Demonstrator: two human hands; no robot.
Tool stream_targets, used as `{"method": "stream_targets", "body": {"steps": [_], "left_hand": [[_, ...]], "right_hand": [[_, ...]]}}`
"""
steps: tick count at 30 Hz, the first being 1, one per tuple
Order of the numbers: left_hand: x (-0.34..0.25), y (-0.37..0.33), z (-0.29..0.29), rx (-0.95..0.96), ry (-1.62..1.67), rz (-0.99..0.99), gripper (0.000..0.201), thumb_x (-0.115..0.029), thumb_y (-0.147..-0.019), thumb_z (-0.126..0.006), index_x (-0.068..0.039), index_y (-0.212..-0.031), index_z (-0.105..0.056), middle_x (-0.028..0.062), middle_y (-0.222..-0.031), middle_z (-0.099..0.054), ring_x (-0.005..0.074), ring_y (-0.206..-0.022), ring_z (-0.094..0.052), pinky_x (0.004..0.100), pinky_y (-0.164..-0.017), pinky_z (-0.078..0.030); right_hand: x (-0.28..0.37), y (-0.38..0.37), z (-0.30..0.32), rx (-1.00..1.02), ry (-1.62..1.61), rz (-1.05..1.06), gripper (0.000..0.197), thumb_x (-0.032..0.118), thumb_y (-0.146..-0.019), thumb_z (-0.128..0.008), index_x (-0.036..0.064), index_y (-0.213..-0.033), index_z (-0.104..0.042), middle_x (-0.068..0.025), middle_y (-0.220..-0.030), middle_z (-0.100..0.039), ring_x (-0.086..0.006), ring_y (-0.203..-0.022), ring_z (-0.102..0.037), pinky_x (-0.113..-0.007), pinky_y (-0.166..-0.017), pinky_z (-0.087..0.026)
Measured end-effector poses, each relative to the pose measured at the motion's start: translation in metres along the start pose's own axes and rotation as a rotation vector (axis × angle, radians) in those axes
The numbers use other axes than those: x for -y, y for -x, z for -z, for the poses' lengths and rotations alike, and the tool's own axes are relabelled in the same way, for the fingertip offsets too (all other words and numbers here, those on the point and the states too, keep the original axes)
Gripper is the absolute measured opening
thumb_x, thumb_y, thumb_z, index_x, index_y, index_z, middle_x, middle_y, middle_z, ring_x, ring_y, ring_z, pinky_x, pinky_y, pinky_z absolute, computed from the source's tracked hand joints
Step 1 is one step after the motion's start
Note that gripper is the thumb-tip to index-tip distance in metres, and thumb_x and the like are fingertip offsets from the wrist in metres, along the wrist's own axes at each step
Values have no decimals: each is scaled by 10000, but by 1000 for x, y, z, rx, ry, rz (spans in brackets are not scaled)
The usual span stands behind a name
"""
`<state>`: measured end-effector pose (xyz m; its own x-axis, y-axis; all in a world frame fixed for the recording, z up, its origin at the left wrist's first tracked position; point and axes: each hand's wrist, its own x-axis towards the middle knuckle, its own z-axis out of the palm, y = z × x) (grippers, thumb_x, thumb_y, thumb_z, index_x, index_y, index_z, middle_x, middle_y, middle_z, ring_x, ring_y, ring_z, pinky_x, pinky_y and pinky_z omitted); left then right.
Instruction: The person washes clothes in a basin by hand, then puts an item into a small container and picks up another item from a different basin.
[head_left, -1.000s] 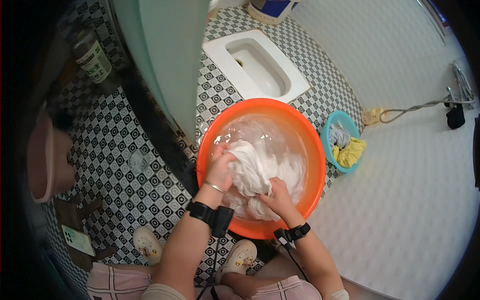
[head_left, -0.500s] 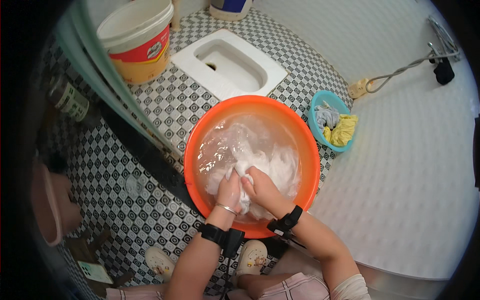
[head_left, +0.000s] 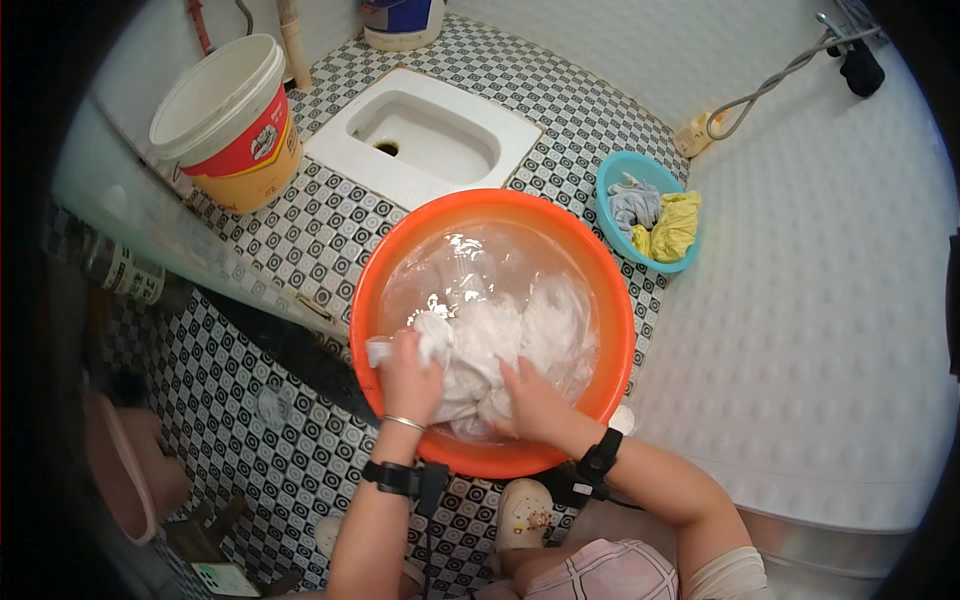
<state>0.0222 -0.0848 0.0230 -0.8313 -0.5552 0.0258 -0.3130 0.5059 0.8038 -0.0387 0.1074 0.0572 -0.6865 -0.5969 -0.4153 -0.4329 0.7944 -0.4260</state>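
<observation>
A large orange basin (head_left: pixel 622 340) of cloudy water stands in front of me, with a wet white cloth (head_left: pixel 470 355) bunched in its near half. Over the basin's left side, my left hand (head_left: pixel 410 378) is closed on part of the cloth, and a corner sticks out past its fingers. My right hand (head_left: pixel 537 402) grips the cloth nearer the middle, thumb and forefinger showing and the other fingers hidden. More white fabric (head_left: pixel 560 325) spreads under the water to the right. Both wrists wear black straps, and a bangle circles the left one.
Beyond the basin lies a white squat toilet (head_left: pixel 330 140) set in the patterned tile floor. A tall bucket (head_left: pixel 245 165) stands far left, beside a glass panel (head_left: pixel 200 250). To the right, a turquoise basin (head_left: pixel 610 215) holds grey and yellow cloths, close to the white wall (head_left: pixel 790 300).
My hands were close together on the cloth; now they are apart, the left one moved left with cloth in it. The cloth is spread wider, and the view has shifted a little.
</observation>
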Motion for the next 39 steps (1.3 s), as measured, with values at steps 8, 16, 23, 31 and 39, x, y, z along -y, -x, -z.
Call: {"method": "stream_targets", "body": {"steps": [8,16,23,31,39], "left_hand": [[-37,-9,-36,824,-527,246,961,-378,-715,-669,-298,-1472,-83,172,-1526,-16,436,-1185,-438,473,-969,-397],[-2,-50,-68,1037,-574,461,1005,-413,-711,-712,-288,-1472,-68,154,-1505,-174,358,-1267,-396,469,-975,-392],[11,-76,-83,1038,-697,270,531,-101,-760,-612,-116,-1271,-472,224,-1177,-566,343,-1136,-528,420,-929,-440],[51,-48,-82,327,-390,307,392,-99,-765,-576,-39,-1152,-557,203,-1067,-619,334,-949,-615,400,-807,-494],[9,-3,-49,208,1336,822,676,-249,-823,-614,-101,-1387,-271,151,-1275,-437,257,-1119,-489,386,-849,-467]], "right_hand": [[-33,-65,-41,370,357,-54,764,536,-755,-621,164,-1378,-383,-108,-1527,-99,-472,-1292,-245,-671,-977,-260],[-40,-111,-42,523,309,-65,669,418,-813,-592,138,-1381,-376,-122,-1521,-117,-406,-1327,-255,-507,-1039,-320],[-41,-137,-38,378,227,-189,498,167,-829,-521,39,-1304,-440,-160,-1416,-344,-388,-1316,-289,-475,-1051,-309],[-50,-129,-28,13,24,197,377,115,-848,-472,54,-1218,-515,-214,-1175,-552,-356,-1143,-492,-402,-974,-398],[14,-60,-3,-358,-493,372,261,-21,-741,-499,4,-995,-555,-221,-957,-554,-400,-921,-543,-409,-824,-446]]}}
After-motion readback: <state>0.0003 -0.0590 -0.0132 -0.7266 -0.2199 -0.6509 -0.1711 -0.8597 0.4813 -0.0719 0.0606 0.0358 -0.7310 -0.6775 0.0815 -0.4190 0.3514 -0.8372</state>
